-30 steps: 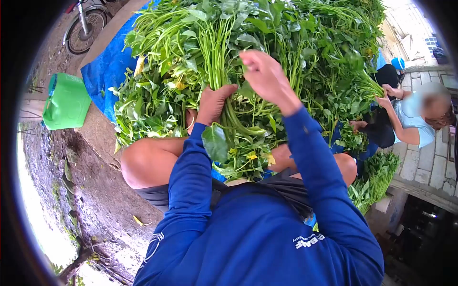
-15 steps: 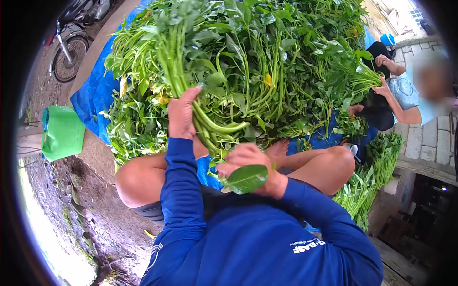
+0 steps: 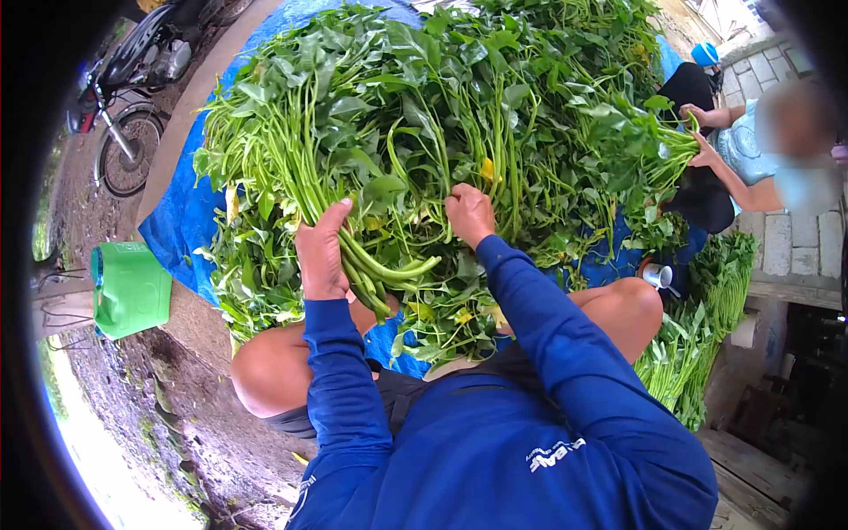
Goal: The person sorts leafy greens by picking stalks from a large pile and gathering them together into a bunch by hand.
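Observation:
My left hand [image 3: 323,251] is closed around a bunch of green stems [image 3: 296,172], whose leafy tops point away from me and whose thick cut ends bend out to the right below the hand. Right of it, my right hand [image 3: 468,212] has its fingers closed at thin stems in the large heap of leafy greens [image 3: 548,115]. The fingertips are partly hidden among the leaves, so the exact stems in them are hard to tell. Loose leaves and a few yellow ones lie between my hands and my crossed legs.
A blue tarp [image 3: 181,212] lies under the heap. At the left are a green plastic container [image 3: 134,290] and a motorcycle [image 3: 132,146]. A co-worker [image 3: 751,150] at the right holds another bunch. Near my right knee are a white cup [image 3: 656,275] and stacked bunches [image 3: 698,344].
My right hand has moved from my lap out to the heap, and the large leaf seen at it is gone from there. My left hand still grips its bunch.

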Available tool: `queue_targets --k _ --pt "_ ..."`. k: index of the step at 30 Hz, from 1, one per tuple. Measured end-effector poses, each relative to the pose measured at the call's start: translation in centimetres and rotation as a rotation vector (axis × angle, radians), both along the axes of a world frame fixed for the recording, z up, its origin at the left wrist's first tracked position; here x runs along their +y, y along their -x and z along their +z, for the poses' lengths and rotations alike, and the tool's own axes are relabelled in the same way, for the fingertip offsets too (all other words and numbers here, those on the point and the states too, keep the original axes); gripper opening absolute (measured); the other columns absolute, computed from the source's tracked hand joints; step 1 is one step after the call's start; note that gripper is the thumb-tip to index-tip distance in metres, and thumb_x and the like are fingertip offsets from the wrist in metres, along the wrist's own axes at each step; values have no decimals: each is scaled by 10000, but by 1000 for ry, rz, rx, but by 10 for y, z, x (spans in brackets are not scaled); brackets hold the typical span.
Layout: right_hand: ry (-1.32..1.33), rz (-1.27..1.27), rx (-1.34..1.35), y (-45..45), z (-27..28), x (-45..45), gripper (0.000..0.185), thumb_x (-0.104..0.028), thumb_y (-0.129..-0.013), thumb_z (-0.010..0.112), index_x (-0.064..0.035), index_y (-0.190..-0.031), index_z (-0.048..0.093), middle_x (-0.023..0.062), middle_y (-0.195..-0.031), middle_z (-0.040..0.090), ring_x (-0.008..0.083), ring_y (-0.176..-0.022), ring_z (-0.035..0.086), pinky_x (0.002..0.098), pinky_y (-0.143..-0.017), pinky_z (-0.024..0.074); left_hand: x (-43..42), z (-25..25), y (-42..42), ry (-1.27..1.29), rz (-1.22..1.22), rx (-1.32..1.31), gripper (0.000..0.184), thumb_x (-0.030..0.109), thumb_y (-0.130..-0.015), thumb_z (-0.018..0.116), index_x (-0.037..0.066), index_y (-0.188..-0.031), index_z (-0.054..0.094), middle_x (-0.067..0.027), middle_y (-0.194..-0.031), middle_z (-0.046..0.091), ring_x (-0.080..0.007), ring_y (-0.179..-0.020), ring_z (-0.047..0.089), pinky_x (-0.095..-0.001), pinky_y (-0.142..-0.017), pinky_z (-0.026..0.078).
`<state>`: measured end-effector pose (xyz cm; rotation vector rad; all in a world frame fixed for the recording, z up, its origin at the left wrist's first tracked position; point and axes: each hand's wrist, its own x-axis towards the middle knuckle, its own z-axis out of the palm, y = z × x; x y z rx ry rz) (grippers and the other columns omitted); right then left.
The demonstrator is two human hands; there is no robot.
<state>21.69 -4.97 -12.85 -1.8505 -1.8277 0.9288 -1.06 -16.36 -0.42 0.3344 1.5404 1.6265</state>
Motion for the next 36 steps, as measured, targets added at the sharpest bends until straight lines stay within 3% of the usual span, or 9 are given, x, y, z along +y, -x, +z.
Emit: queue_targets --k 7,12,16,19,24,27,31,35,36 --pt "29 116 214 -11 3 -1 294 -203 -963 599 7 -1151 682 276 -1091 732 431 -1032 710 470 -930 548 -2 0 -4 39 -41 -46 192 176 -883 838 40 -976 739 8 -820 676 -90 -677 604 -258 -616 471" --pt "273 85 564 -6 26 11 437 -217 -988 658 50 -1334 634 65 -1085 734 192 -970 682 342 -881 545 -5 6 -6 29 -41 -28 183 157 -866 841 31 -955 744 4 -788 669 -93 -649 577 -276 -600 451" --pt "418 133 553 -10 109 19 300 -207 -1020 646 9 -1224 679 6 -964 714 73 -808 587 248 -695 473 -8 -4 -7 19 -52 -8 197 143 -851 849 17 -967 751 -12 -809 695 -96 -652 594 -280 -600 465" --pt "183 274 549 -17 152 13 228 -162 -1007 646 21 -1135 689 34 -979 711 101 -894 626 271 -816 507 -5 -9 -4 39 -60 -14 216 137 -848 853 2 -982 751 -22 -834 712 -104 -679 621 -287 -633 493" --pt "-124 159 671 -19 204 -2 304 -69 -976 728 44 -1256 700 76 -994 753 92 -842 669 266 -757 542 -1 -8 -16 -22 -89 -54 255 116 -861 843 -4 -1060 737 -27 -914 729 -109 -730 643 -292 -682 517" --pt "-437 199 416 -18 231 -7 249 -65 -975 729 36 -1203 732 84 -967 754 96 -842 682 277 -745 549 2 -10 -27 -59 -86 -79 309 118 -875 848 10 -1130 712 -38 -965 729 -107 -755 642 -281 -692 519" --pt "-786 235 225 3 248 -3 250 -50 -956 726 20 -1195 747 159 -1013 772 248 -854 745 336 -740 576 0 -17 -39 -81 -93 -154 373 175 -890 870 14 -1172 687 -9 -915 702 -88 -728 610 -271 -670 502" --pt "-676 290 181 50 220 -19 227 -123 -979 687 21 -1144 749 188 -1025 763 357 -886 733 405 -807 578 -4 -33 -51 -132 -63 -244 325 247 -935 839 37 -1144 705 5 -905 705 -91 -760 648 -273 -703 534" --pt "-407 359 123 61 207 -25 240 -155 -993 656 20 -1135 741 194 -1046 762 372 -913 727 418 -829 570 -5 -48 -48 -88 -113 -352 327 266 -954 821 48 -1167 703 -2 -932 717 -106 -781 672 -287 -731 558"
